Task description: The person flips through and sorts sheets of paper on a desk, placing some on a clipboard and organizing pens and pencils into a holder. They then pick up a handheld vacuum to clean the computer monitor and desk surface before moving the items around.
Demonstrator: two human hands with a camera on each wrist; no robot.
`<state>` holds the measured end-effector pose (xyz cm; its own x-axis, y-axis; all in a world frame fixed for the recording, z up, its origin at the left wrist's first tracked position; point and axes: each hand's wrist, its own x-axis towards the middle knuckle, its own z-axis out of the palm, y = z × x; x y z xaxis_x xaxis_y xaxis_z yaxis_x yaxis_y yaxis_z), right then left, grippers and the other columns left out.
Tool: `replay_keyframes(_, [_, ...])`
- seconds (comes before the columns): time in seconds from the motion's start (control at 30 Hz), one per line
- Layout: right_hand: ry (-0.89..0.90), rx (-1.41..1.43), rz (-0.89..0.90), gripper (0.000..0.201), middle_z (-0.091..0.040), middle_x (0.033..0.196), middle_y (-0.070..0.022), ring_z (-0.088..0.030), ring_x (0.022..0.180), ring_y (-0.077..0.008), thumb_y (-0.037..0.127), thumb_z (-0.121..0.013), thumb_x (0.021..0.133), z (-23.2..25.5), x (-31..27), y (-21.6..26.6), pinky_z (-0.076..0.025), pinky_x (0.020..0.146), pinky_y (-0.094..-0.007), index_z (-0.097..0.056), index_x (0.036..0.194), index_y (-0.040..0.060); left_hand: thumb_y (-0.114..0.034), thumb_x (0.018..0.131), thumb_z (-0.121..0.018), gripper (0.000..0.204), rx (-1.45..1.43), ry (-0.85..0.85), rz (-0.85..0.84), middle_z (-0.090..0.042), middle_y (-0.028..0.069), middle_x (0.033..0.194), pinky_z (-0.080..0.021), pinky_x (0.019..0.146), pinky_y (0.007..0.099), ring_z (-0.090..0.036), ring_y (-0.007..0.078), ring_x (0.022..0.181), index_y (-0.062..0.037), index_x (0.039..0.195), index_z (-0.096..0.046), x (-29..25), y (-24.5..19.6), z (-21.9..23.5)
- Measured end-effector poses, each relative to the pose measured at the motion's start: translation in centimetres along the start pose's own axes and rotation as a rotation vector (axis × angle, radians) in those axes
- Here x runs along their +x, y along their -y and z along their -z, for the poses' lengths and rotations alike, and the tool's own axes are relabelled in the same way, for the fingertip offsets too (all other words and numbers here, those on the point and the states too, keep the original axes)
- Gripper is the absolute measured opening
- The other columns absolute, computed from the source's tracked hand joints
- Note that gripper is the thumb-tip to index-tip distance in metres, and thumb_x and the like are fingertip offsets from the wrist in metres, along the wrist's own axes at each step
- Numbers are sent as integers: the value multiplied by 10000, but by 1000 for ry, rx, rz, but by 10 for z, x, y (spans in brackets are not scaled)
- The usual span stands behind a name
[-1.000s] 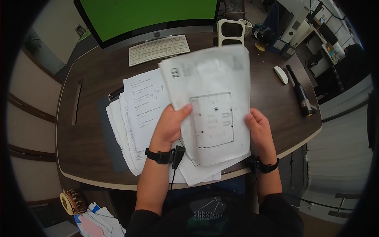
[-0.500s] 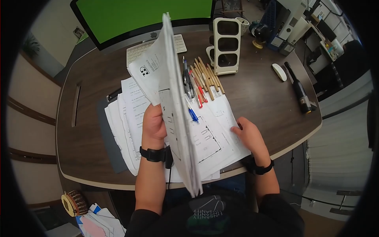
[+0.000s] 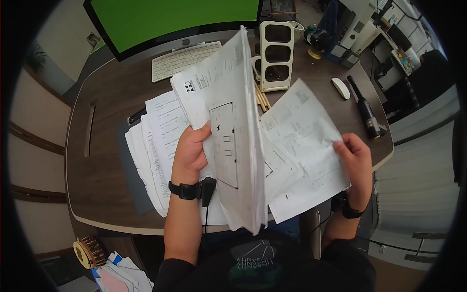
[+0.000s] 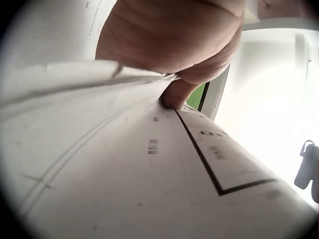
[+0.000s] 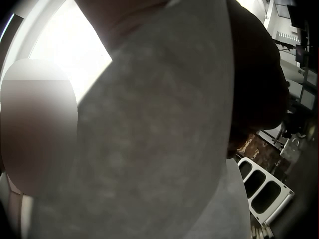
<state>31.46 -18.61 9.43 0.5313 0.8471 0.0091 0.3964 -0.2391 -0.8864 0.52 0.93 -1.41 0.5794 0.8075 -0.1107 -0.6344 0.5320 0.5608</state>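
Note:
My left hand (image 3: 191, 146) grips a thick stack of printed sheets (image 3: 226, 121) and holds it up on edge over the desk, thumb on the front sheet. In the left wrist view the thumb (image 4: 174, 94) presses on the stack (image 4: 149, 164). My right hand (image 3: 357, 155) holds the right edge of a loose sheet (image 3: 304, 146) pulled out to the right of the stack. The right wrist view shows that sheet (image 5: 159, 149) filling the frame. More papers (image 3: 155, 141) lie spread on the dark desk (image 3: 107, 102) under my left arm.
A white three-slot holder (image 3: 277, 48) stands behind the stack, with wooden pencils (image 3: 262, 100) beside it. A keyboard (image 3: 185, 61) and a green-screened monitor (image 3: 175, 17) sit at the back. A white mouse (image 3: 340, 87) and a black tool (image 3: 366, 114) lie at the right.
My right hand has lifted a sheet off the desk and drawn it out to the right. The stack in my left hand has swung slightly rightward, covering the pens.

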Motion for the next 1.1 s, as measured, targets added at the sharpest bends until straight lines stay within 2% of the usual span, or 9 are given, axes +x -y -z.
replay_keyframes(0.17, [-252, 130, 193, 162, -625, 860, 36, -527, 785, -29, 147, -670, 988, 13, -10, 3, -426, 734, -179, -639, 1021, -8, -81, 1012, -553, 452, 65, -72, 38, -579, 187, 1344, -540, 987, 410, -622, 282, 1172, 60, 1422, -429, 1, 3, -6])
replay_keyframes(0.3, [-482, 211, 343, 174, -645, 900, 13, -551, 823, -41, 168, -665, 995, 25, -15, 5, -430, 766, -180, -650, 1021, -3, -70, 1015, -535, 443, 126, -149, 54, -578, 215, 1329, -545, 982, 432, -634, 305, 1151, 79, 1416, -421, 4, 5, -1])
replay_keyframes(0.5, [-634, 314, 422, 209, -669, 973, -30, -581, 833, -64, 189, -639, 1012, 42, 4, -16, -465, 778, -196, -638, 1056, -15, -56, 1012, -529, 441, 202, -115, 99, -577, 238, 1318, -564, 956, 451, -651, 324, 1126, 99, 1408, -413, 4, 7, -2])
replay_keyframes(0.6, [-575, 501, 338, 205, -684, 995, -46, -611, 836, -78, 189, -621, 1020, 47, 9, -22, -502, 767, -222, -624, 1070, -10, -60, 1010, -536, 449, 218, -107, 106, -578, 241, 1320, -563, 960, 444, -651, 324, 1130, 100, 1410, -410, 1, 5, -7])
replay_keyframes(0.73, [-346, 634, 107, 166, -690, 949, -37, -618, 811, -66, 181, -598, 1027, 25, 10, -21, -514, 738, -226, -613, 1035, 15, -68, 994, -575, 497, 204, -26, 152, -580, 222, 1338, -549, 989, 434, -641, 313, 1161, 76, 1435, -397, 2, 6, 1])
replay_keyframes(0.87, [-94, 451, 37, 136, -673, 893, -17, -585, 772, -47, 137, -628, 1004, -8, 12, -54, -477, 709, -200, -623, 1008, 1, -87, 999, -580, 492, 220, 19, 175, -590, 216, 1330, -549, 985, 422, -643, 299, 1157, 72, 1431, -407, -2, 4, -9])
replay_keyframes(0.93, [-20, 503, 19, 115, -669, 895, -16, -575, 767, -44, 105, -637, 992, -34, 9, -51, -468, 706, -194, -626, 1018, -6, -115, 1005, -585, 502, 230, 35, 178, -584, 211, 1340, -544, 989, 413, -638, 293, 1166, 70, 1434, -403, -4, 4, -9])
replay_keyframes(1.1, [-13, 315, -9, 135, -651, 813, 7, -551, 713, -32, 116, -641, 991, -69, 10, -46, -452, 654, -196, -634, 986, -18, -275, 1008, -619, 613, 251, 39, 166, -545, 201, 1392, -521, 1014, 387, -599, 276, 1229, 66, 1454, -374, -6, 3, -15])
